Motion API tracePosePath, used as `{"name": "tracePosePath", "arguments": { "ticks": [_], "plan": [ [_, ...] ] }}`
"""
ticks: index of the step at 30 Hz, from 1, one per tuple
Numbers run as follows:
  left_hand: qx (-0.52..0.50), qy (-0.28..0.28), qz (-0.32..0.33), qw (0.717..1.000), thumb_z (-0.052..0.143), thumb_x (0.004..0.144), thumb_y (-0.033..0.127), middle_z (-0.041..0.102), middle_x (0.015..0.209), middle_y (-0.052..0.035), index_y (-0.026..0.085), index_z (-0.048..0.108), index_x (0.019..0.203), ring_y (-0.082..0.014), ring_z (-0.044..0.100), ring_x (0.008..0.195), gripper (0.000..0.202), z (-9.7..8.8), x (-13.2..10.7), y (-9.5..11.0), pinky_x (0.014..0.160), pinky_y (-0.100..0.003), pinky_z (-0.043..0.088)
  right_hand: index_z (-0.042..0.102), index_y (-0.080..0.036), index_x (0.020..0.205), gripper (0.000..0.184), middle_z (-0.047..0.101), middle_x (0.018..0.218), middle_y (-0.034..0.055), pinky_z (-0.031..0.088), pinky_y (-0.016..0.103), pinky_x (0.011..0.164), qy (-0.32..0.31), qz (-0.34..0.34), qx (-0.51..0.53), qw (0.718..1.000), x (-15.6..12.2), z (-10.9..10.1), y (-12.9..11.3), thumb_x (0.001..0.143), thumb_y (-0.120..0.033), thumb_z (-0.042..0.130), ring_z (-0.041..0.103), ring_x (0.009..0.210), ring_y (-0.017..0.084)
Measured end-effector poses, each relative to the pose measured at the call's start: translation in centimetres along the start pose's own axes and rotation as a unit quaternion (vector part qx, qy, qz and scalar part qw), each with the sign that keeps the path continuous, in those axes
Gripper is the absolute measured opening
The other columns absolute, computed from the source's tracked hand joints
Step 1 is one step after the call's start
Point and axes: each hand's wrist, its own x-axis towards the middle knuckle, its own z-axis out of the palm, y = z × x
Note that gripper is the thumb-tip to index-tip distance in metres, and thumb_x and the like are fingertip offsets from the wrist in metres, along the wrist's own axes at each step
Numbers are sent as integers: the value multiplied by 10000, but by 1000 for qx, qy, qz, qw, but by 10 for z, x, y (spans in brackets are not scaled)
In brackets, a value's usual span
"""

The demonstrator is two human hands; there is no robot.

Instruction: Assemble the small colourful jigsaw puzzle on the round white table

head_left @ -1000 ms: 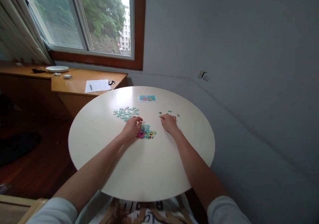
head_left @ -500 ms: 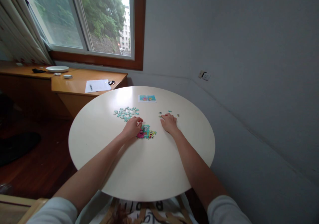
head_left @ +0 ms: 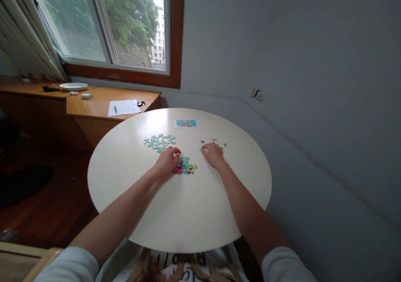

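A partly joined colourful puzzle (head_left: 185, 166) lies in the middle of the round white table (head_left: 175, 215). My left hand (head_left: 167, 160) rests at the puzzle's left edge with curled fingers touching it; what is between the fingertips is too small to make out. My right hand (head_left: 213, 154) lies palm down just right of the puzzle, fingers bent over a few loose pieces (head_left: 213, 141). A pile of teal loose pieces (head_left: 159, 141) sits beyond my left hand. A small reference picture (head_left: 186, 123) lies farther back.
A wooden desk (head_left: 94, 106) stands to the left under the window, with a sheet of paper (head_left: 123, 107), keys, and a white plate (head_left: 73, 86). Grey walls close in behind and to the right of the table. A wall socket (head_left: 258, 94) is at the right.
Both hands stay almost in place; the fingers shift slightly at the puzzle's edge and over the loose pieces. The view has nudged a little to the right.
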Motion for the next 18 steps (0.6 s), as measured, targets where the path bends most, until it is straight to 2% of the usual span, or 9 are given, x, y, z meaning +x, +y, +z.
{"name": "tracePosePath", "arguments": {
  "ticks": [18],
  "plan": [
    [-5,-8,1,1000,448,827,210,622,976,-69,187,661,963,-175,603,792,254,-2,0,1,754,-304,485,648,-205,1019,211,584,1157,90,300,385,940,-8,12,5,1000,-2,-5,-3,860,-288,538,499,1111,227]
  ]
}}
